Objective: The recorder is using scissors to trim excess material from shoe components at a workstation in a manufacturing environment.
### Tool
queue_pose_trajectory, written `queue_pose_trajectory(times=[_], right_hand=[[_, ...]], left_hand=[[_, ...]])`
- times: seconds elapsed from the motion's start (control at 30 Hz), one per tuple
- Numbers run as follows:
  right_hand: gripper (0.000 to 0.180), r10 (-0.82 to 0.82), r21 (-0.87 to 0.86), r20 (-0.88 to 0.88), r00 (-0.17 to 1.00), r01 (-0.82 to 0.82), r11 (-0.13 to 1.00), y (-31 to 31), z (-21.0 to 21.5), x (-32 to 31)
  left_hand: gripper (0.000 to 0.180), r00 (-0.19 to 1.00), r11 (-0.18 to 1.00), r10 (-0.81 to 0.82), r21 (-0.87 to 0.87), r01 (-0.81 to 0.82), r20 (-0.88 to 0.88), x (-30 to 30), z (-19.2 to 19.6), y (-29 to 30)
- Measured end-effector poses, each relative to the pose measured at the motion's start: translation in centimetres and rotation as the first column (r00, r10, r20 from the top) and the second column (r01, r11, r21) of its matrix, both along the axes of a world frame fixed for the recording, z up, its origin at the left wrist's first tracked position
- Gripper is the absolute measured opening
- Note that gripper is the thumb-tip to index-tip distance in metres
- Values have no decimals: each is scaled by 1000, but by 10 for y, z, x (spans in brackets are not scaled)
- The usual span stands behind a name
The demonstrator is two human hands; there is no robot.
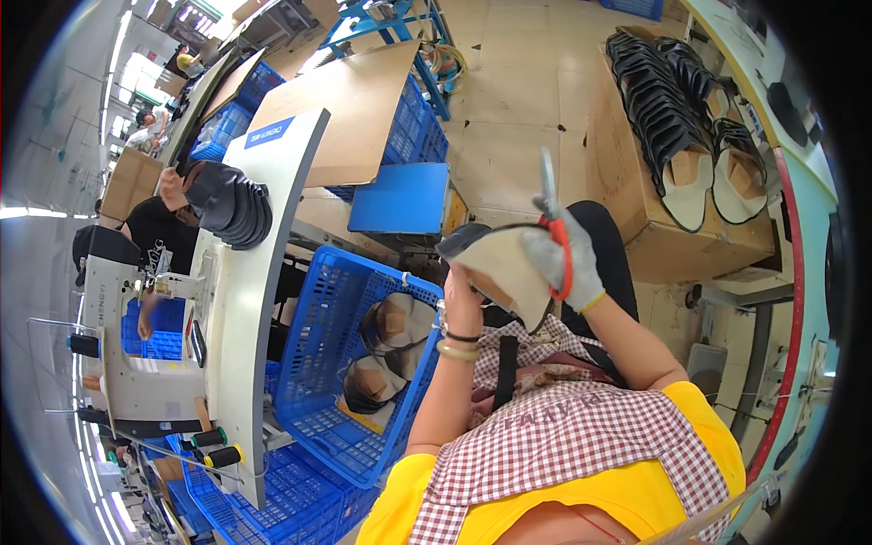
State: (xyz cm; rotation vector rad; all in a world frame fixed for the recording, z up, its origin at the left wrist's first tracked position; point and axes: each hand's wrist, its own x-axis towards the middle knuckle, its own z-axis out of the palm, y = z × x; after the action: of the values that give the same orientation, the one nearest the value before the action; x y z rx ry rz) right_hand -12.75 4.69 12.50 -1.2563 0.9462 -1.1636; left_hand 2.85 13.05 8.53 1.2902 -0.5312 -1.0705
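In front of my lap I hold a shoe upper with a cream lining, a tan patch and a dark edge. My bare left hand grips it from the left, its fingers partly hidden behind the piece. My right hand, in a pale grey work glove, is closed around red-handled scissors. Their blades point up and away from me, clear of the upper. The gloved fingers also rest against the upper's right side.
A blue plastic basket at my left contains several uppers. More dark uppers stand in rows on a cardboard box at far right. A stack of black uppers lies on the sewing table, where another person works.
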Motion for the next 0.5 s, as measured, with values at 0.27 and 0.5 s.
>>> queue_pose_trajectory(times=[0.27, 0.5], right_hand=[[45, -521, -527, -443, 729, 259, 809, -90, -27, -34], [32, -124, -170, -869, 479, -52, 984, -126, -35, -63]], left_hand=[[51, 709, 990, 141, 79, -121, -691, -37, -39, -36], [31, 933, 952, -171, 190, 239, -318, -23, -41, -34]])
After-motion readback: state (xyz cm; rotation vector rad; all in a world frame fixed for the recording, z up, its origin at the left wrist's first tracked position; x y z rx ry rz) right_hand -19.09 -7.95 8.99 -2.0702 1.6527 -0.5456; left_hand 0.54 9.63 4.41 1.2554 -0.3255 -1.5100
